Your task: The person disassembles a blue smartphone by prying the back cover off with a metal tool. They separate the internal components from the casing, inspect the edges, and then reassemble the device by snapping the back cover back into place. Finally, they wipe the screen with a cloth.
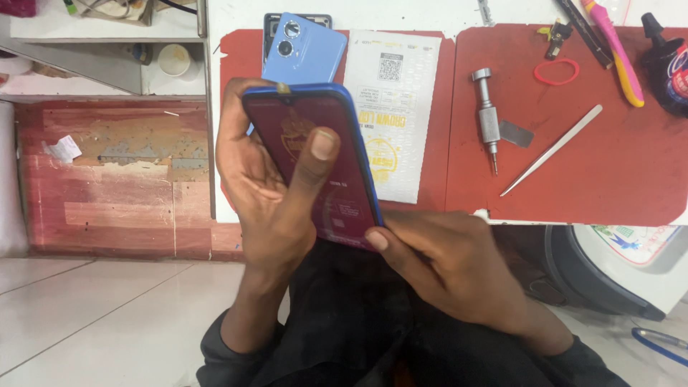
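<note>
I hold a blue-framed smartphone (pixel 344 136) with a dark red glossy screen, tilted above the table's front edge. My left hand (pixel 261 186) wraps its left side from behind, thumb pressed flat on the screen near the middle. My right hand (pixel 451 269) grips the phone's lower right corner with thumb and fingers. Both hands are closed on the same phone.
On the red mat (pixel 609 172) lie a light blue phone back cover (pixel 304 54), a white printed pouch (pixel 401 107), a metal screwdriver (pixel 487 118), a thin metal pick (pixel 553 149), a red rubber band (pixel 556 72), a pink-yellow tool (pixel 615 50). A black bottle (pixel 666 64) stands far right.
</note>
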